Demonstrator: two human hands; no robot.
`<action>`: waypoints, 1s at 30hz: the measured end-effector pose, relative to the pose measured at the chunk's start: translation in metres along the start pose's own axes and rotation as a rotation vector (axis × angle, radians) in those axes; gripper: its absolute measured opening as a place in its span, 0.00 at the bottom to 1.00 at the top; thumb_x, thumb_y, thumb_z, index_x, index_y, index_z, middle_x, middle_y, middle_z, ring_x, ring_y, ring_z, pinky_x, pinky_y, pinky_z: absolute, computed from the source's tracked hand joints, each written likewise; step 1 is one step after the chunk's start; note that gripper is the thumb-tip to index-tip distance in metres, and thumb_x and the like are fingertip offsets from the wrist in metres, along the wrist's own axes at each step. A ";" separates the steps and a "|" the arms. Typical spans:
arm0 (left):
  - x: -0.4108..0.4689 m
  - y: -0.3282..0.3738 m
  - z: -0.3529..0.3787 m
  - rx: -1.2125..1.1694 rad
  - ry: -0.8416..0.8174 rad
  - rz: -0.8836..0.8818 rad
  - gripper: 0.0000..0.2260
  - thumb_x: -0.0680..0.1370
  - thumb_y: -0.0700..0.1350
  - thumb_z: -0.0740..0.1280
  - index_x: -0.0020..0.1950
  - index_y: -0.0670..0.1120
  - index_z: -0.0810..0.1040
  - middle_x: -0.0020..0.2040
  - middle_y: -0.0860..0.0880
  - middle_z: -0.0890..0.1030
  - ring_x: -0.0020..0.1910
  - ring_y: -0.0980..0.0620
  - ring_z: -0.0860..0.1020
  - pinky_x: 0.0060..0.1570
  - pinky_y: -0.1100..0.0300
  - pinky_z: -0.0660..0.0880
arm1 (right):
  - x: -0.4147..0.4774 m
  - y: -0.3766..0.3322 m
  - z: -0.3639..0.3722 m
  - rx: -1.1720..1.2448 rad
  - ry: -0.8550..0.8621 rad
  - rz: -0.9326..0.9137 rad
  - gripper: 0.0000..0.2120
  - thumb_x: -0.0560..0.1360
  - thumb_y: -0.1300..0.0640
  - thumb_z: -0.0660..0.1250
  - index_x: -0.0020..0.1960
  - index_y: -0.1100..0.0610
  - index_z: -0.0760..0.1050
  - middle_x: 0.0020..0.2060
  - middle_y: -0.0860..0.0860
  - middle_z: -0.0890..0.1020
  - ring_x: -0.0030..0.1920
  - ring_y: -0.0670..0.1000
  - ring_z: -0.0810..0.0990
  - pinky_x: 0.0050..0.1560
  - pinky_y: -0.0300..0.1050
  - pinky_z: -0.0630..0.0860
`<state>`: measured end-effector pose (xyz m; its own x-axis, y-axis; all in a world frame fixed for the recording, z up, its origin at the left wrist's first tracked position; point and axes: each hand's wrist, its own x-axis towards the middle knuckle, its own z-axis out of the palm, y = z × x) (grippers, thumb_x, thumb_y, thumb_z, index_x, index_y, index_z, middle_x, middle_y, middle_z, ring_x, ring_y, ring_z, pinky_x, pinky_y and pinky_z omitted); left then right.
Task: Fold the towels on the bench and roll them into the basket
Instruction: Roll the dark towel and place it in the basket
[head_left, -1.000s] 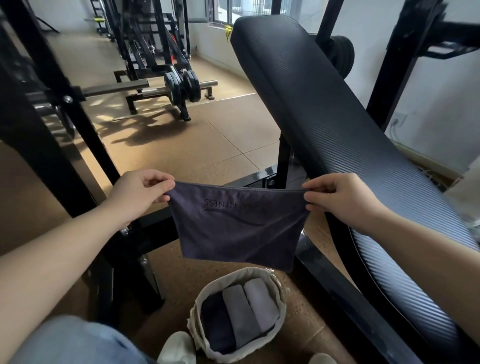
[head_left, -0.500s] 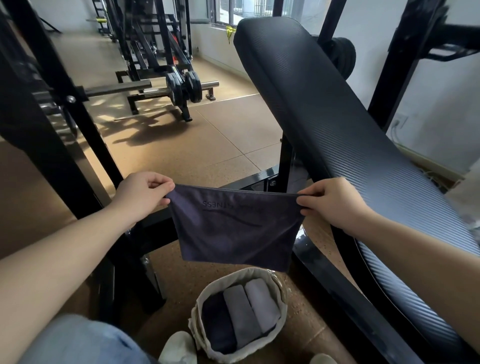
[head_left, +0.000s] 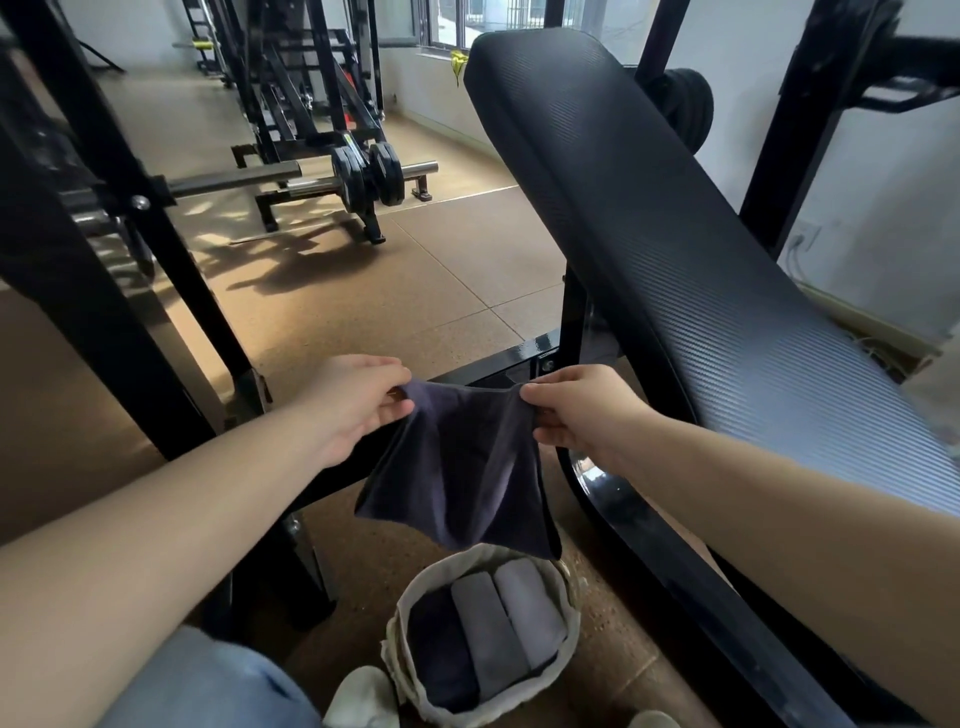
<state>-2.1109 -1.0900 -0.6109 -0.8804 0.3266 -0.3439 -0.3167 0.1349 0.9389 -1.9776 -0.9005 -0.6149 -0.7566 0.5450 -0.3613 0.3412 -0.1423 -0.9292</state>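
A dark purple towel (head_left: 462, 473) hangs in the air between my hands, sagging in loose folds. My left hand (head_left: 358, 405) pinches its upper left corner and my right hand (head_left: 582, 410) pinches the upper right corner. Directly below on the floor stands a round cream fabric basket (head_left: 563, 629). Inside it lie three rolled towels side by side: a dark one (head_left: 441, 654) and two grey ones (head_left: 498, 629). The black padded bench (head_left: 675, 249) slopes up to the right of my hands, with nothing on the part I see.
The bench's black steel frame (head_left: 519, 358) crosses behind the towel and runs down to the lower right. A black rack upright (head_left: 156, 249) stands left. A loaded barbell on a stand (head_left: 363, 176) sits farther back on the brown floor. My knee and white shoe (head_left: 358, 696) are near the basket.
My hands have come closer together, so the towel that was stretched flat between them now sags and bunches in the middle. Its printed lettering no longer shows.
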 end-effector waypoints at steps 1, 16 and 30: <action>-0.003 0.001 0.007 -0.015 -0.028 -0.004 0.08 0.80 0.36 0.70 0.58 0.41 0.79 0.52 0.39 0.82 0.45 0.48 0.83 0.40 0.61 0.83 | 0.002 -0.002 0.006 -0.023 -0.004 -0.014 0.07 0.77 0.61 0.73 0.53 0.61 0.81 0.47 0.60 0.87 0.43 0.55 0.87 0.36 0.43 0.81; 0.000 -0.014 0.051 0.045 -0.184 0.012 0.07 0.78 0.36 0.71 0.56 0.44 0.81 0.49 0.43 0.87 0.47 0.47 0.87 0.49 0.53 0.84 | 0.020 0.003 0.020 -0.468 -0.006 -0.342 0.03 0.75 0.58 0.74 0.47 0.52 0.86 0.38 0.49 0.87 0.36 0.49 0.87 0.46 0.50 0.86; 0.016 -0.028 0.059 0.100 -0.161 -0.011 0.06 0.77 0.40 0.74 0.52 0.49 0.83 0.44 0.50 0.87 0.44 0.53 0.86 0.38 0.60 0.79 | 0.036 0.022 0.019 -0.474 0.046 -0.366 0.01 0.74 0.55 0.75 0.45 0.52 0.85 0.37 0.48 0.87 0.34 0.47 0.86 0.46 0.50 0.85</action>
<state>-2.0951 -1.0338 -0.6438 -0.8065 0.4694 -0.3596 -0.2822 0.2288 0.9317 -2.0075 -0.8994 -0.6497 -0.8505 0.5259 -0.0107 0.2826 0.4397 -0.8525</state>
